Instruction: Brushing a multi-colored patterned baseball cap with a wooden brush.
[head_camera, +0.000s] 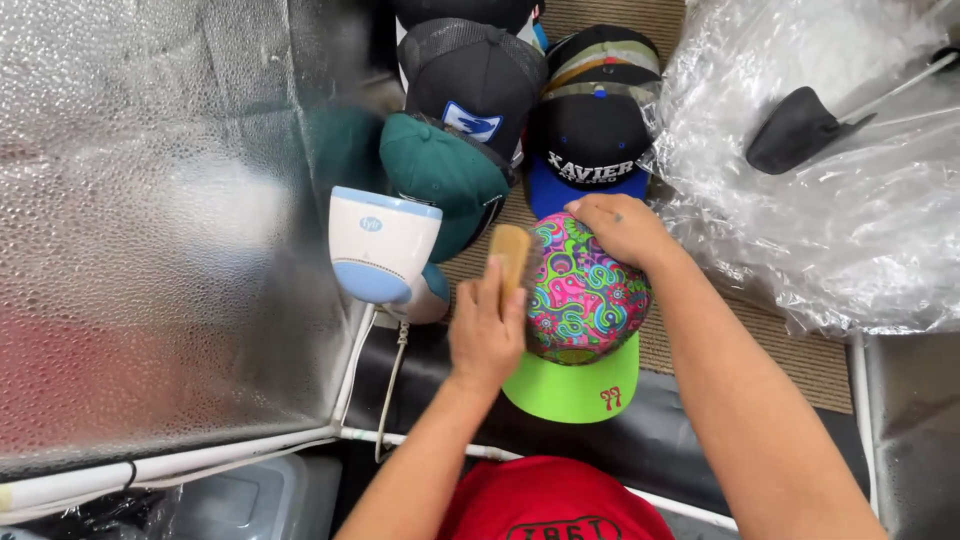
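My left hand (484, 332) grips a small wooden brush (511, 256) and holds it against the left side of a cap with a bright swirly multicolour crown (585, 290) and a lime green brim (574, 386). My right hand (620, 226) rests on the far top of that cap's crown, steadying it. The cap sits on a woven mat, brim toward me.
A white and blue handheld steamer (382, 250) with a cord lies left of the cap. Several other caps, green (443, 175), black (472, 75) and black with blue brim (590, 135), lie beyond. Crinkled clear plastic (820, 170) covers the right side. A silvery reflective panel (150, 220) stands at left.
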